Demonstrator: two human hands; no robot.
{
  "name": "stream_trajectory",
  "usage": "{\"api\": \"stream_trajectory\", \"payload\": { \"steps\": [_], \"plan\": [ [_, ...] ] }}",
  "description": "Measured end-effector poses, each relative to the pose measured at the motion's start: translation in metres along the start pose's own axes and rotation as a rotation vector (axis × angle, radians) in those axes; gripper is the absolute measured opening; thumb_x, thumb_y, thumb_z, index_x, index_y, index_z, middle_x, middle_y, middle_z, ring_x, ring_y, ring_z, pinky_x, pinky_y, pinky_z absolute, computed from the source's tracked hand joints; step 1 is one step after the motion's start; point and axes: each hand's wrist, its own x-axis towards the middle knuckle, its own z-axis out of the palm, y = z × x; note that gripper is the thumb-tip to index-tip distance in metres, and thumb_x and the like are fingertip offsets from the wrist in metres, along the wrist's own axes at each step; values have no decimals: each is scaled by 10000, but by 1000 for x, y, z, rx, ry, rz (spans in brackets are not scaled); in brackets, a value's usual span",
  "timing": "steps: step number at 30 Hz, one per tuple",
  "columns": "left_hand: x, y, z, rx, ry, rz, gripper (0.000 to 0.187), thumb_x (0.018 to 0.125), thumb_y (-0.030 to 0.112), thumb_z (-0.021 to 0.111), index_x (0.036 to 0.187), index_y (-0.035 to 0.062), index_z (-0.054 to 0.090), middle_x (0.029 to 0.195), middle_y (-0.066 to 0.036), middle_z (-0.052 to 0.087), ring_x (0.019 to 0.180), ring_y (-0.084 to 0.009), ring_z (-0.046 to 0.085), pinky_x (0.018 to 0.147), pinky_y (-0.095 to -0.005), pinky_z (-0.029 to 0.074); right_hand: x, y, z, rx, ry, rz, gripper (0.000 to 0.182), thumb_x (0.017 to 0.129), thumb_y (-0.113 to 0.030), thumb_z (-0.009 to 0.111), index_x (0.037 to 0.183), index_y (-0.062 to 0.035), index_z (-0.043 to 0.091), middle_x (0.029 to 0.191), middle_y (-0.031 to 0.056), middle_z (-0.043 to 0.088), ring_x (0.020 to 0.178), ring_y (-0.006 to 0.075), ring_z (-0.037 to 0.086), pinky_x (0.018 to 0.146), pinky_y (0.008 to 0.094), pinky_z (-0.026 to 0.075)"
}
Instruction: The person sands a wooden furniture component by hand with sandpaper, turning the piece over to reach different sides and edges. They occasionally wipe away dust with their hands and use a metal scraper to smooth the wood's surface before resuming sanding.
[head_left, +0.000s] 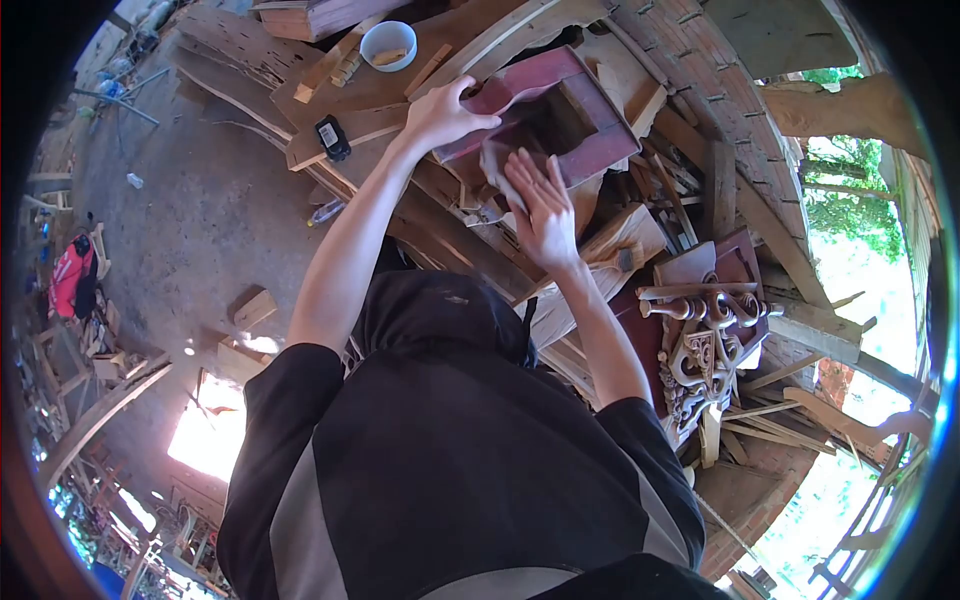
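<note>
A reddish-purple wooden box (pixel 603 143) with a square opening and a curved edge lies tilted on the workbench. My left hand (pixel 440 118) grips its near left edge, with the thumb and fingers spread around the rim. Against the front of the box, my right hand (pixel 543 208) presses a pale, folded sheet (pixel 494 165) with nearly straight fingers. Part of that sheet is hidden under the fingers, and whether it is cloth or sandpaper I cannot tell.
On the bench stand a white bowl (pixel 388 46) with a tan piece inside and a small black device (pixel 332 137). Carved wooden parts (pixel 705 350) are piled at the right. A brick wall (pixel 690 45) rises behind; wood offcuts (pixel 255 309) lie on the concrete floor (pixel 200 230).
</note>
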Motion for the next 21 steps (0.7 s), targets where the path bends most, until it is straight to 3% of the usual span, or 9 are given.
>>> {"api": "stream_trajectory", "payload": {
  "steps": [2, 3, 5, 7, 10, 13, 14, 18, 21],
  "plan": [
    [-18, -5, 11, 219, 442, 280, 715, 714, 513, 848, 1248, 102, 608, 1120, -141, 656, 1061, -333, 626, 938, -462, 462, -8, 12, -14, -73, -40, -57, 413, 840, -4, 674, 1252, -29, 679, 1357, 109, 655, 1374, 248, 528, 1238, 538, 208],
    [-33, 8, 10, 278, 626, 345, 630, 731, 461, 854, 1194, 104, 621, 1106, -110, 611, 1091, -323, 582, 955, -480, 412, -13, 24, -22, -146, -89, -108, 433, 830, 1, 669, 1262, -33, 680, 1361, 115, 653, 1377, 247, 528, 1240, 541, 197],
    [-69, 18, 21, 322, 710, 384, 570, 741, 405, 861, 1157, 97, 623, 1113, -106, 605, 1091, -317, 569, 938, -499, 390, -13, 36, -39, -306, 36, 13, 569, 766, 32, 664, 1329, -48, 639, 1403, 126, 620, 1380, 267, 522, 1241, 558, 176],
    [-114, 36, 34, 195, 533, 352, 496, 801, 360, 827, 1164, 94, 620, 1112, -114, 629, 1064, -326, 595, 900, -459, 432, -16, 39, -33, -253, 77, 87, 575, 779, 15, 653, 1350, -42, 627, 1426, 136, 600, 1399, 277, 499, 1243, 561, 166],
    [-146, 50, 52, 26, 289, 387, 391, 813, 312, 819, 1081, 79, 655, 998, -98, 681, 921, -288, 660, 804, -401, 483, -24, 14, -31, 68, -159, -43, 547, 806, -35, 662, 1352, -28, 621, 1434, 144, 590, 1408, 284, 487, 1239, 565, 174],
    [-139, 51, 63, 3, 327, 363, 343, 805, 305, 825, 992, 53, 688, 853, -71, 708, 754, -246, 687, 687, -356, 509, -8, 45, -40, -255, -68, 39, 559, 791, -47, 684, 1346, -24, 624, 1436, 149, 588, 1402, 283, 496, 1231, 571, 193],
    [-131, 49, 65, 63, 386, 459, 341, 787, 305, 838, 962, 43, 708, 795, -56, 713, 693, -218, 691, 643, -339, 517, -6, 44, -31, -266, 33, 121, 554, 788, -38, 685, 1339, -30, 628, 1417, 132, 606, 1374, 274, 526, 1229, 590, 168],
    [-134, 32, 68, 77, 347, 437, 352, 776, 283, 845, 996, 44, 711, 809, -68, 716, 702, -229, 694, 636, -339, 520, -20, 8, -20, 46, -106, -39, 554, 813, -20, 663, 1364, -44, 615, 1401, 79, 628, 1344, 258, 554, 1240, 587, 101],
    [-136, 36, 63, 80, 320, 392, 334, 774, 258, 842, 991, 41, 708, 809, -70, 716, 698, -237, 694, 626, -334, 520, -18, 40, -51, -160, -155, 22, 558, 812, -9, 655, 1367, -48, 616, 1407, 94, 622, 1361, 277, 537, 1241, 582, 109]
  ]
}}
